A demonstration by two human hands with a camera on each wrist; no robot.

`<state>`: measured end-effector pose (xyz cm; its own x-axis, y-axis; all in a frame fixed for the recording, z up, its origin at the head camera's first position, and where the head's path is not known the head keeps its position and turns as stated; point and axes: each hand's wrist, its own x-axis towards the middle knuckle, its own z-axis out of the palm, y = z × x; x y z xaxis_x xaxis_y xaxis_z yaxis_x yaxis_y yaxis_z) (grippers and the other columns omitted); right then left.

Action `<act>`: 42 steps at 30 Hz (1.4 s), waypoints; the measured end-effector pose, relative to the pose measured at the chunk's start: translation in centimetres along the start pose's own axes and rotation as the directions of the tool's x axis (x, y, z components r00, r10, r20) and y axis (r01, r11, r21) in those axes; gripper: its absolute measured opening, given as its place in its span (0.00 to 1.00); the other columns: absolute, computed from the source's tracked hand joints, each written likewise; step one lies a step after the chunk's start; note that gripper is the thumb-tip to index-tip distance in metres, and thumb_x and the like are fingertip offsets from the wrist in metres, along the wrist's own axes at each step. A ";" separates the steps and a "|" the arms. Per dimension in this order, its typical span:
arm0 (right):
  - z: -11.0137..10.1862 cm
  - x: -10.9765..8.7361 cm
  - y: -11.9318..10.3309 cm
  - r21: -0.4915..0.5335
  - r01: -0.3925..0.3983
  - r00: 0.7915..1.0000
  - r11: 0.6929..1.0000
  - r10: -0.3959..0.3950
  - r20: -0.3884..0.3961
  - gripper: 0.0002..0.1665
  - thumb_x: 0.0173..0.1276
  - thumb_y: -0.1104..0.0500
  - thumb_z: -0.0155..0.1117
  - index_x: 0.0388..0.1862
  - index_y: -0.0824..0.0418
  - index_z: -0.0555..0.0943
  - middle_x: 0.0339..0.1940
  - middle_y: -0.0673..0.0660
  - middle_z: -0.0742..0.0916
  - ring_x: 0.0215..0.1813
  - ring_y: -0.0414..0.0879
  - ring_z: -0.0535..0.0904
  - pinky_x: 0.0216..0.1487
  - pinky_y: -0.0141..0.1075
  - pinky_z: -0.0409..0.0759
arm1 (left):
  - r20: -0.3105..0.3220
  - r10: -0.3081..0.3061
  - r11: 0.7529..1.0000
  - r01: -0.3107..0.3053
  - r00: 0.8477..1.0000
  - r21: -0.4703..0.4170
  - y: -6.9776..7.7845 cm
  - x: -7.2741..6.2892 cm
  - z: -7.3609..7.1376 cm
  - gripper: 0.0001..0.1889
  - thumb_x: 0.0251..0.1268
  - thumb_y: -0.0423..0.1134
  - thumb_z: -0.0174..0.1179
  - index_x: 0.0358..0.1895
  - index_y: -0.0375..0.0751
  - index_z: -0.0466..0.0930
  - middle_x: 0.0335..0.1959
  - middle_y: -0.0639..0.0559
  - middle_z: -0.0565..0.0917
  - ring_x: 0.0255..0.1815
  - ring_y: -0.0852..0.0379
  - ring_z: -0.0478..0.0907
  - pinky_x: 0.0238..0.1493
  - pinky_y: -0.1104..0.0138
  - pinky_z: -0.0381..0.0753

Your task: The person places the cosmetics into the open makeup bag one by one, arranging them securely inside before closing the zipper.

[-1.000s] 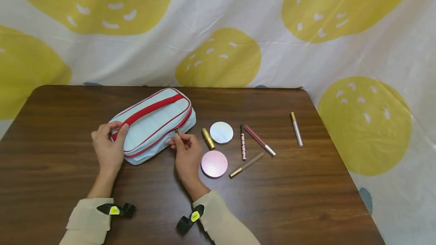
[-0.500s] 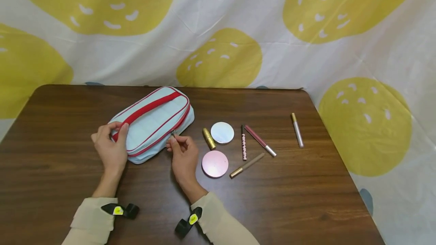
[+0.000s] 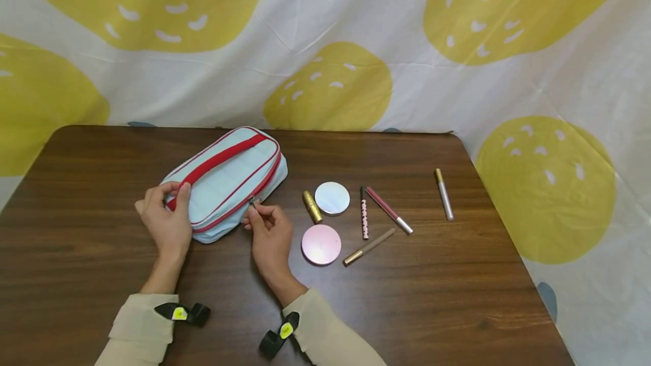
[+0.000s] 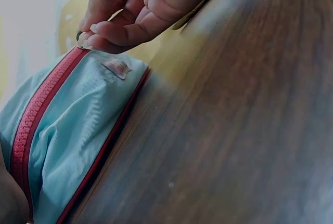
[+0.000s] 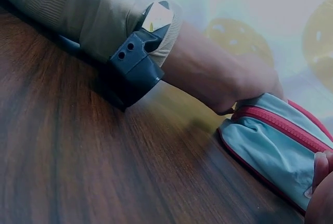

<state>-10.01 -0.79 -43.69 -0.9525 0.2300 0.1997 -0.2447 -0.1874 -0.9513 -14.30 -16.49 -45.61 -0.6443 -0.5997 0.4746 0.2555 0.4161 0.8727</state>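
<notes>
A light blue zippered pouch (image 3: 229,185) with red piping and a red carry strap lies slanted on the table. My left hand (image 3: 166,216) grips its near left end, with the thumb by the strap's lower end. On the pouch's front side, my right hand (image 3: 272,239) pinches the zipper pull (image 3: 252,201) between thumb and forefinger. In the left wrist view, the red zipper (image 4: 39,104) has its teeth joined between the two hands. A small patch (image 4: 117,68) shows on the cloth below the right fingers. The pouch's inside is hidden.
Right of the pouch lie a gold lipstick tube (image 3: 312,207), a white round compact (image 3: 332,198) and a pink one (image 3: 321,245). Several slim cosmetic tubes, among them a dark pink one (image 3: 389,210), lie farther right. A patterned cloth (image 3: 325,16) hangs behind the table (image 3: 458,298).
My right hand has drawn the zipper pull left and toward me along the pouch's front. The pouch has shifted slightly left, while my left hand keeps its grip. The cosmetics stay put.
</notes>
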 end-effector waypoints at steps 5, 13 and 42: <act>0.1 -0.2 -0.2 0.004 0.022 1.000 1.000 -0.022 0.009 0.05 0.64 0.75 0.59 0.38 0.79 0.76 0.29 0.72 0.83 0.31 0.62 0.82 0.33 0.37 0.83 | -0.020 -0.006 1.000 0.006 1.000 0.009 0.0 0.0 0.2 0.09 0.57 0.32 0.67 0.35 0.27 0.82 0.31 0.38 0.78 0.38 0.71 0.59 0.44 0.67 0.55; 0.4 -0.6 -0.2 0.007 -0.024 0.999 1.000 0.024 0.035 0.05 0.63 0.76 0.59 0.38 0.80 0.76 0.31 0.74 0.83 0.33 0.71 0.80 0.33 0.39 0.83 | -0.030 -0.024 1.000 0.024 0.999 0.001 0.4 -0.1 0.6 0.10 0.59 0.33 0.67 0.36 0.25 0.82 0.30 0.40 0.76 0.39 0.70 0.59 0.43 0.67 0.54; -1.3 1.9 2.8 0.038 0.010 1.000 0.999 -0.009 -0.026 0.07 0.66 0.69 0.61 0.40 0.74 0.78 0.31 0.68 0.85 0.30 0.49 0.82 0.35 0.37 0.82 | 0.361 -0.042 0.978 -0.036 0.932 0.208 -0.7 2.4 -2.3 0.14 0.64 0.38 0.61 0.43 0.28 0.76 0.39 0.34 0.75 0.45 0.42 0.64 0.47 0.54 0.58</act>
<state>-12.23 0.35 -46.24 -0.9452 0.2567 0.2019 -0.2608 -0.2212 -0.9397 -14.39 -19.82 -44.78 -0.8711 -0.3298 0.3639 0.1233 0.5704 0.8121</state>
